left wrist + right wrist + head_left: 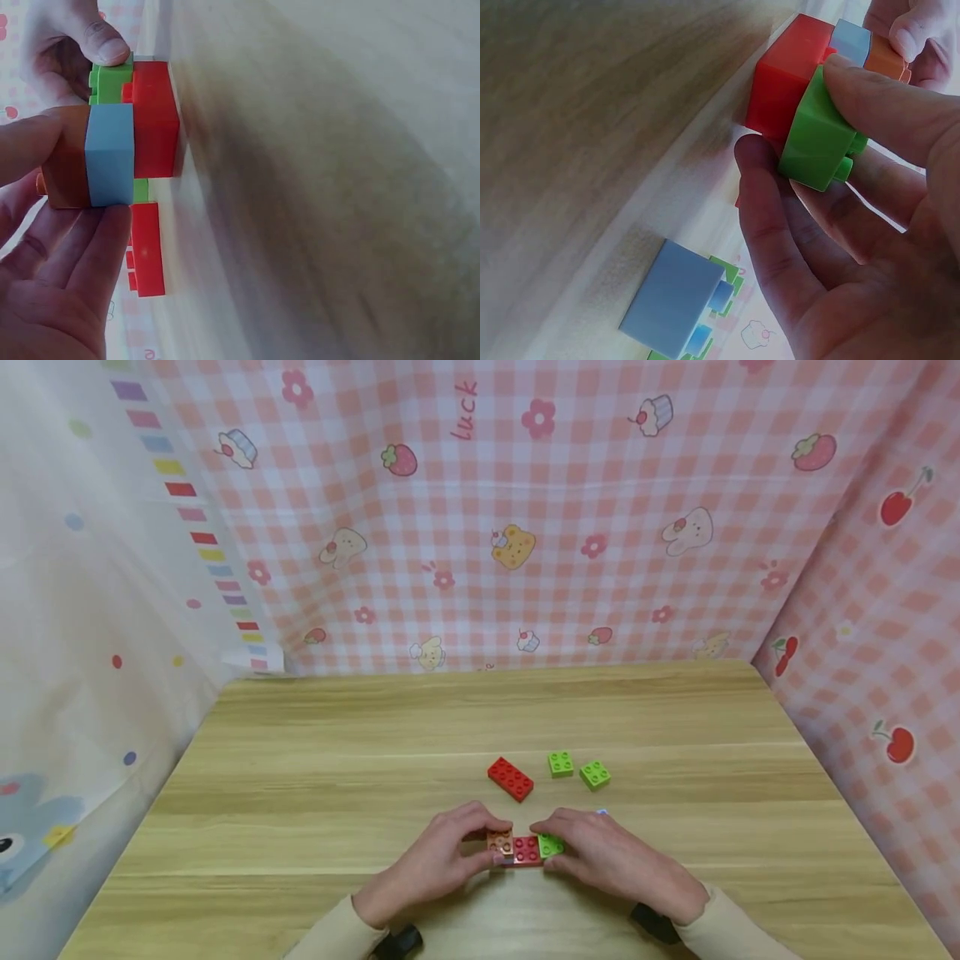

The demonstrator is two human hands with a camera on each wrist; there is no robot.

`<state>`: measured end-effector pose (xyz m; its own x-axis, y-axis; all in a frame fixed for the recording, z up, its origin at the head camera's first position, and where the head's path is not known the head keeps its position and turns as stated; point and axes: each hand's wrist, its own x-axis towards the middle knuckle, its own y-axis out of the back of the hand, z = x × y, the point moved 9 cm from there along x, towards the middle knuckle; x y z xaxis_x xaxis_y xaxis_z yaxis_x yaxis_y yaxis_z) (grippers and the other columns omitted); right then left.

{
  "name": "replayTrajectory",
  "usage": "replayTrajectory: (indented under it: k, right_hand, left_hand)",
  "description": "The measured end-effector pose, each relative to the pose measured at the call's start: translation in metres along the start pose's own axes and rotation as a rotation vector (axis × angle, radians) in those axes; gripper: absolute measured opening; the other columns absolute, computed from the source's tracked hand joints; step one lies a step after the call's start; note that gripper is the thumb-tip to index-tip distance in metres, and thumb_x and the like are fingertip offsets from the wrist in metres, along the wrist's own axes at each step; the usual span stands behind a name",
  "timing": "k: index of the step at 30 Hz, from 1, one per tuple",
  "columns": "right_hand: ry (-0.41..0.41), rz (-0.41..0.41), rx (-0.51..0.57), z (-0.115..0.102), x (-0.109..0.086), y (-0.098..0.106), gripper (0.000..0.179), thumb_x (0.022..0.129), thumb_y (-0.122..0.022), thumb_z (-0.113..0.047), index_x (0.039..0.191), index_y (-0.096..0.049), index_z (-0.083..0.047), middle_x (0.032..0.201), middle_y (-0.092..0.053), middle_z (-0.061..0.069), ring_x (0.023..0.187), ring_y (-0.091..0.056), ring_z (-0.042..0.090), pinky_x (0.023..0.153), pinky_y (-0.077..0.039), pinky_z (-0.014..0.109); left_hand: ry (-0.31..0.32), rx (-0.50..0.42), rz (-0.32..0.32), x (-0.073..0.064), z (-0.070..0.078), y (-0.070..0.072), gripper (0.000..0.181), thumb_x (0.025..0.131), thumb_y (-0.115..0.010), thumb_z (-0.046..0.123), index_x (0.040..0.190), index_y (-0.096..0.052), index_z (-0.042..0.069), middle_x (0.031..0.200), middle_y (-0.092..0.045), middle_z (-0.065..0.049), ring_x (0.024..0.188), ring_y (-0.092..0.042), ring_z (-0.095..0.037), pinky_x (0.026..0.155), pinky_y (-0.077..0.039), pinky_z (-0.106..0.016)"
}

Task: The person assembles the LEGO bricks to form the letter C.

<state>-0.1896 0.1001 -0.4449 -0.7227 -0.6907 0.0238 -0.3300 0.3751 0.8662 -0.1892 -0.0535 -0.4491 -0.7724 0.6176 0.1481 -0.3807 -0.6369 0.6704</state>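
Observation:
My left hand (438,857) pinches an orange toy brick (500,842), which sits on a light blue brick (110,154). Both are stacked at the left end of a longer red brick (527,850) lying near the front of the table. A green brick (551,845) is at the red brick's right end, and the thumb and fingers of my right hand (618,860) grip it by its sides. Red studs show between the two stacks in the head view. A separate blue brick (673,298) stands beside my right hand, mostly hidden by it in the head view.
Farther back on the wooden table (337,760) lie another red brick (511,779) and two small green bricks, one (560,764) left of the other (595,775). A patterned cloth (480,527) hangs behind the table, with more cloth along both sides.

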Motion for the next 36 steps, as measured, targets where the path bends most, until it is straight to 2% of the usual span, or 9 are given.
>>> replayTrajectory:
  k: [7, 14, 22, 28, 36]
  right_hand:
    - [-0.027, -0.014, 0.011, 0.001, -0.001, -0.002, 0.041, 0.093, -0.079, -0.026, 0.128, -0.07, -0.007, 0.112, -0.07, -0.003, 0.098, -0.063, 0.005, 0.083, -0.057, 0.036]
    - [-0.036, -0.015, 0.018, 0.004, -0.003, -0.005, 0.042, 0.093, -0.079, -0.026, 0.129, -0.069, -0.007, 0.114, -0.07, -0.002, 0.1, -0.063, 0.006, 0.085, -0.057, 0.036]
    - [-0.031, -0.009, -0.001, 0.004, -0.002, -0.004, 0.044, 0.094, -0.078, -0.026, 0.132, -0.068, -0.006, 0.119, -0.071, 0.003, 0.106, -0.066, 0.012, 0.09, -0.059, 0.038]
    - [-0.044, -0.011, 0.009, 0.003, -0.002, -0.003, 0.051, 0.092, -0.08, -0.026, 0.135, -0.065, -0.004, 0.127, -0.071, 0.008, 0.114, -0.066, 0.019, 0.095, -0.058, 0.043]
    - [-0.045, 0.057, 0.036, 0.002, -0.009, 0.006, 0.052, 0.097, -0.073, -0.04, 0.137, -0.065, -0.009, 0.132, -0.068, 0.005, 0.122, -0.064, 0.022, 0.103, -0.054, 0.047]
  left_hand:
    - [0.056, -0.04, -0.018, 0.003, -0.002, 0.0, 0.033, 0.092, -0.079, 0.018, 0.123, -0.071, 0.011, 0.113, -0.069, 0.008, 0.108, -0.064, -0.009, 0.101, -0.053, -0.036]
    - [0.092, -0.081, -0.008, 0.004, -0.006, -0.004, 0.035, 0.091, -0.081, 0.018, 0.123, -0.072, 0.01, 0.111, -0.07, 0.007, 0.103, -0.064, -0.007, 0.097, -0.054, -0.031]
    - [0.093, -0.034, -0.003, 0.004, -0.005, -0.003, 0.034, 0.092, -0.079, 0.02, 0.124, -0.071, 0.013, 0.115, -0.07, 0.005, 0.107, -0.064, -0.009, 0.099, -0.054, -0.033]
    - [0.082, 0.002, -0.016, 0.003, -0.002, -0.002, 0.035, 0.095, -0.077, 0.023, 0.128, -0.069, 0.011, 0.119, -0.069, 0.003, 0.111, -0.065, -0.011, 0.1, -0.055, -0.034]
    - [0.1, 0.001, 0.006, 0.0, -0.001, 0.0, 0.038, 0.095, -0.077, 0.021, 0.13, -0.067, 0.008, 0.124, -0.07, 0.0, 0.112, -0.066, -0.018, 0.099, -0.057, -0.039]
